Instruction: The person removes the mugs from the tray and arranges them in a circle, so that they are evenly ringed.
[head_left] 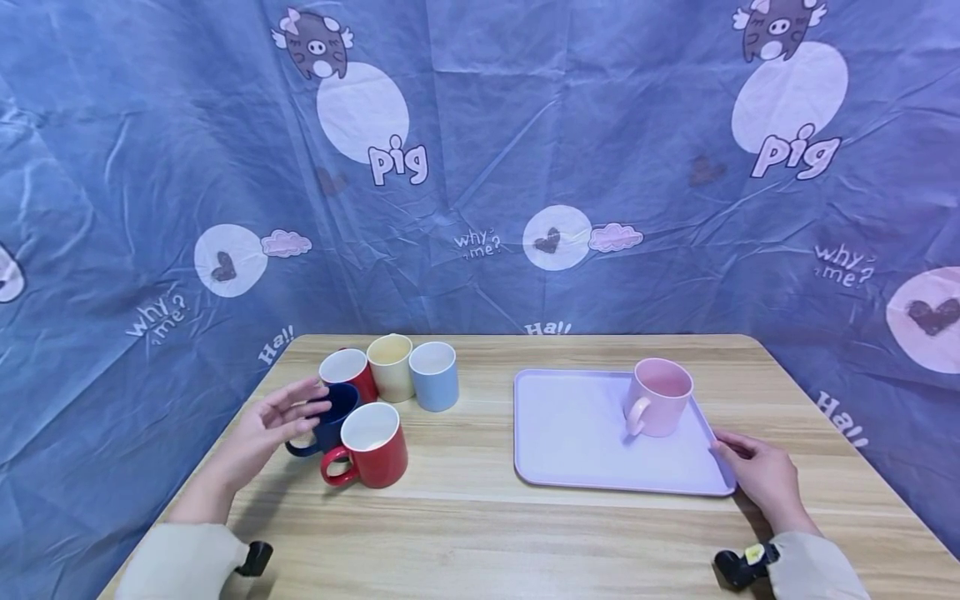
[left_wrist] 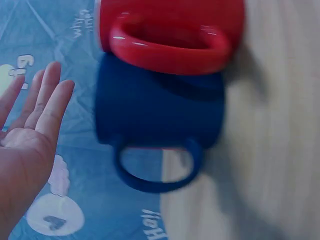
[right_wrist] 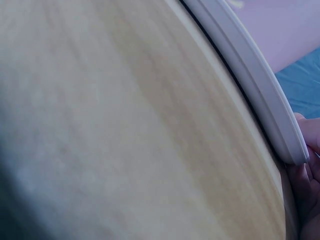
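Observation:
My left hand [head_left: 273, 425] hovers over the dark blue mug [head_left: 337, 412], its fingers extended and nothing in its grasp. In the left wrist view, the blue mug's handle [left_wrist: 157, 187] faces the camera, and that hand is apart from it. Just right of the blue mug stands a red mug [head_left: 382, 458] with a white inside. At the right, my right hand [head_left: 765, 475] pinches the edge of a lilac tray [head_left: 570, 450], thumb on top and fingers beneath. A pink mug [head_left: 660, 404] stands upright on the tray's right part, handle toward the front left.
Behind the blue mug stand another red mug [head_left: 360, 379], a cream mug [head_left: 392, 375] and a light blue mug [head_left: 437, 383], close together. All rest on a wooden table [head_left: 480, 533]. A blue printed cloth [head_left: 480, 167] hangs around its back and sides.

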